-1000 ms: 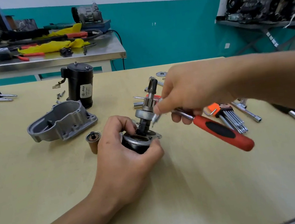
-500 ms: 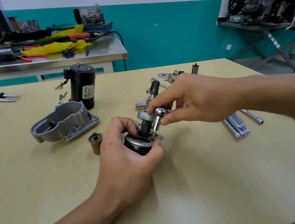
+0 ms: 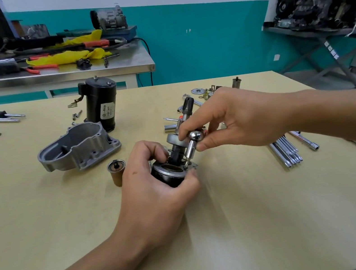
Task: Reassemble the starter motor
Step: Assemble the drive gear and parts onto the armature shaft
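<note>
Black and steel, the starter motor sub-assembly (image 3: 173, 175) stands upright near the middle of the table (image 3: 45, 225). Its lower body is largely hidden by the left hand (image 3: 157, 200), whose fingers curl round it with the thumb against the rim. One shaft (image 3: 187, 107) rises from it.

The right hand (image 3: 241, 121) pinches the round head of one chrome tool (image 3: 194, 140) between thumb and forefinger. The tool tip meets the flange. The fastener beneath cannot be made out, and whatever lies behind the head is covered by the hand.

Left of the work stand:
- one grey cast housing (image 3: 79, 147)
- one black cylinder (image 3: 101, 108)
- one brown plunger (image 3: 117, 172)

To the right, a fan of chrome rods (image 3: 286, 153) is partly cut off by the forearm, so the count cannot be told.
</note>
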